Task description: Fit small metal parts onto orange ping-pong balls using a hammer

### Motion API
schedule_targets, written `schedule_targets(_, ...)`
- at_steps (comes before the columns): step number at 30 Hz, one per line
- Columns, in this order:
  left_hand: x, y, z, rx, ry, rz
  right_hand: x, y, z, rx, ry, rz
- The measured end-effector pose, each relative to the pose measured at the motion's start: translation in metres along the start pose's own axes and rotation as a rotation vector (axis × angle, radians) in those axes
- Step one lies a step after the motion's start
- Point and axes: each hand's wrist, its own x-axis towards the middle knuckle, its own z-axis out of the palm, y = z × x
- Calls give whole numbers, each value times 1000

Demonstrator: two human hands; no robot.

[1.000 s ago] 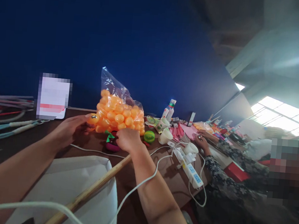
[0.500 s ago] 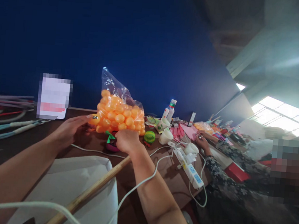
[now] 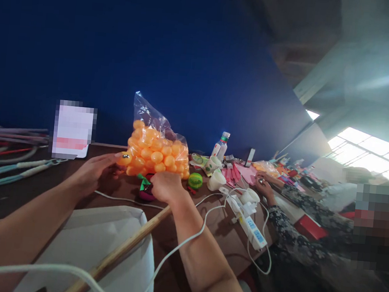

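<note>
My left hand (image 3: 95, 173) is closed on an orange plastic ball (image 3: 124, 158) with a shiny dark mark on it, at the left side of the bag. Directly behind stands an open clear plastic bag (image 3: 151, 115) filled with several similar orange balls (image 3: 156, 155). My right hand (image 3: 167, 187) is curled into a fist in front of the bag, over a small purple container (image 3: 147, 195). A bright green piece (image 3: 142, 182) shows at that container's left edge. The fist hides whatever its fingers hold. Just right of it sits a green striped ball (image 3: 195, 180).
A white bin (image 3: 119, 230) with a wooden stick (image 3: 131, 240) across it stands close in front. White cables run to a power strip (image 3: 254, 233). Paper-like rolls (image 3: 216, 179), a bottle (image 3: 220, 146) and a phone-like screen (image 3: 73, 128) stand behind. A co-worker's hands (image 3: 264, 186) work at the right.
The whole view has shifted slightly, so things appear a little lower. Both hands keep nearly the same places and grips; the green piece is turned a little.
</note>
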Motion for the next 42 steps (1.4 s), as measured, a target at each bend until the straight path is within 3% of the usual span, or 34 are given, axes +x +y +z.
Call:
schedule_targets(31,5,-7,-8,-25,-21,-33,-2,-3,1,4,18,20)
schedule_targets(39,3,-5,-5,-34,-18,-31,-6,-3,-5,47,68,34)
schedule_targets(42,3,-3,-4,-40,-15,-43,-7,1,-7,198,189,75)
